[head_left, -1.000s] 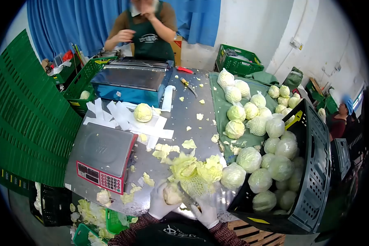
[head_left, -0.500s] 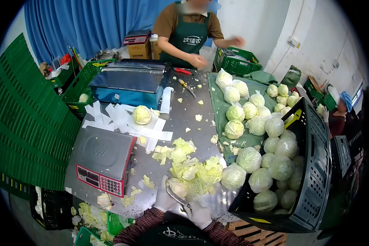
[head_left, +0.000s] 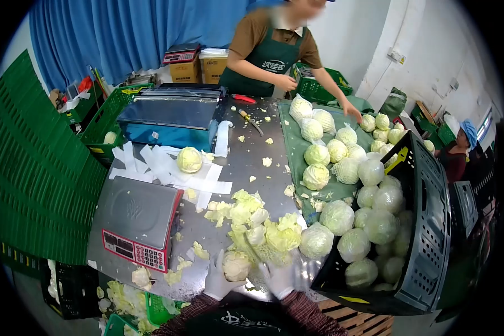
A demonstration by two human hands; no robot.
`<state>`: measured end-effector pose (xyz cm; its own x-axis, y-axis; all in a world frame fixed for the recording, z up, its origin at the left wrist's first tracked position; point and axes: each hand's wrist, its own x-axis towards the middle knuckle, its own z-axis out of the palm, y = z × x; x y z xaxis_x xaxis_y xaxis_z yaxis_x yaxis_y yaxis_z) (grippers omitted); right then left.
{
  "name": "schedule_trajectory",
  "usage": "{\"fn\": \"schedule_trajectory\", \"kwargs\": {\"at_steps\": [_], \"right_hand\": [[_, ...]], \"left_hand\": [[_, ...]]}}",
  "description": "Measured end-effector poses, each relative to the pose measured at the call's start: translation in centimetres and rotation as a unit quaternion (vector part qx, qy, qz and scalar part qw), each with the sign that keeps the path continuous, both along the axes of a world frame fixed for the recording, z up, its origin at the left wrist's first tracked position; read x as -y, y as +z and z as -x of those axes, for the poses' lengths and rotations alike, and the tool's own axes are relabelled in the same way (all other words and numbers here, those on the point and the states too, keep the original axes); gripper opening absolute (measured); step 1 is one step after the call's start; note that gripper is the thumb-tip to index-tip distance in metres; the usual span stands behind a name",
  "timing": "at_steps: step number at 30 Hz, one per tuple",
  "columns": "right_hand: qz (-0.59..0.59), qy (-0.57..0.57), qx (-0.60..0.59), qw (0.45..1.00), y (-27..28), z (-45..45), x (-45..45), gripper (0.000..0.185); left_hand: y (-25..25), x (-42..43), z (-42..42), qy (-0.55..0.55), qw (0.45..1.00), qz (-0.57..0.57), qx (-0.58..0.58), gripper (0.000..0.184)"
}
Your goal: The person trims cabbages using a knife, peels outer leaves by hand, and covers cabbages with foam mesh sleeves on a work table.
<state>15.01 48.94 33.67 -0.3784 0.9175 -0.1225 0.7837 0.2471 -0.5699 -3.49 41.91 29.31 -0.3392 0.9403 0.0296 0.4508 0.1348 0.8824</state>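
Head view: one trimmed cabbage (head_left: 237, 266) sits at the near edge of the metal table (head_left: 246, 168), directly in front of the wearer. The gloved left hand (head_left: 217, 279) is cupped round its left side, thumb side along the base; this grasp appears meant to steady the head against the tabletop. The cabbage lies just right of the left palm and to the left of the gloved right hand (head_left: 278, 279), apart from the latter. The right hand appears closed on a knife (head_left: 252, 248), its blade directed away from the wearer, beyond the cabbage; the blade is blurred, so its exact edge and the finger placement cannot be confirmed.

Loose leaves (head_left: 284, 232) are heaped just beyond the hands, presumably pushed there to keep the near edge usable. To the left stands a scale (head_left: 137, 213), panel facing the wearer. To the right, wrapped cabbages (head_left: 354, 245) fill a tilted black crate (head_left: 428, 224), its opening turned toward the table, probably for easy reach. Further off, a co-worker's hand (head_left: 350, 110) extends over a green cloth (head_left: 335, 191) bearing more cabbages.
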Motion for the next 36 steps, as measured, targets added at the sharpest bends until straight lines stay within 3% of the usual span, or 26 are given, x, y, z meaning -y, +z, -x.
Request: {"fn": "schedule_trajectory", "kwargs": {"at_steps": [2, 3, 6, 11, 19, 20, 21, 23, 24, 27, 28, 30, 31, 33, 34, 35, 36], "right_hand": [[0.002, 0.019, -0.057, 0.998, -2.0, 0.0, 2.6, 0.037], [-0.001, 0.03, -0.115, 0.993, -2.4, 0.3, 3.4, 0.041], [0.051, 0.059, -0.097, 0.992, -2.1, 0.4, 5.1, 0.051], [0.048, 0.064, -0.045, 0.996, -3.2, 0.5, 5.2, 0.061], [-0.078, 0.039, -0.022, 0.996, -3.9, 1.6, 4.1, 0.06], [-0.079, 0.039, -0.02, 0.996, -5.9, 1.5, 3.5, 0.06], [-0.162, 0.018, -0.034, 0.986, -9.0, 1.4, 2.6, 0.059], [-0.151, -0.099, -0.099, 0.979, -7.9, 0.8, -0.3, 0.062], [-0.054, -0.192, -0.15, 0.968, -3.5, 0.3, -3.2, 0.066], [0.044, -0.122, -0.068, 0.989, 3.8, 0.7, -4.8, 0.074], [0.018, -0.087, -0.096, 0.991, 4.8, 1.8, -2.6, 0.065], [-0.194, -0.018, 0.004, 0.981, 1.0, 3.4, 0.3, 0.07], [-0.193, -0.015, 0.003, 0.981, -1.0, 3.2, 0.3, 0.07], [-0.102, -0.072, -0.141, 0.982, -4.9, 3.5, -0.1, 0.063], [-0.098, -0.076, -0.147, 0.981, -6.1, 3.1, -1.1, 0.063], [0.029, -0.135, -0.138, 0.981, -6.9, 2.0, -2.8, 0.057], [0.156, -0.188, -0.125, 0.962, -7.0, 1.4, -4.0, 0.051]], "left_hand": [[2.2, 0.3, 0.7, -0.076, 0.988, 0.089, -0.097, 0.11], [1.7, 0.3, 0.8, -0.084, 0.985, 0.068, -0.132, 0.107], [1.0, 0.0, -0.2, -0.038, 0.985, 0.072, -0.152, 0.104], [-0.2, -0.4, -0.8, -0.033, 0.991, 0.058, -0.116, 0.104], [-2.1, -0.3, -1.4, 0.01, 0.999, 0.026, -0.04, 0.103], [-1.9, -0.3, -1.8, 0.011, 0.999, 0.025, -0.039, 0.103], [-1.6, -0.3, -2.3, 0.017, 0.998, -0.006, -0.055, 0.101], [-1.4, -0.1, -2.9, 0.027, 0.996, -0.04, -0.071, 0.1], [-1.6, 0.4, -3.1, 0.032, 0.993, -0.077, -0.081, 0.1], [-1.6, 0.9, -2.3, 0.022, 0.991, -0.106, -0.084, 0.1], [-1.6, 0.4, -2.4, 0.021, 0.993, -0.1, -0.064, 0.1], [-2.0, 0.6, -2.2, 0.017, 0.996, -0.061, -0.062, 0.103], [-2.3, 0.6, -1.9, 0.012, 0.997, -0.074, -0.024, 0.103], [-2.8, 1.3, -0.7, -0.007, 0.993, -0.112, 0.023, 0.102], [-2.7, 1.8, -0.2, -0.011, 0.994, -0.108, 0.017, 0.102], [-2.5, 1.9, 0.2, 0.044, 0.977, -0.089, 0.189, 0.097], [-2.3, 2.0, 0.5, 0.099, 0.927, -0.068, 0.357, 0.092]]}}
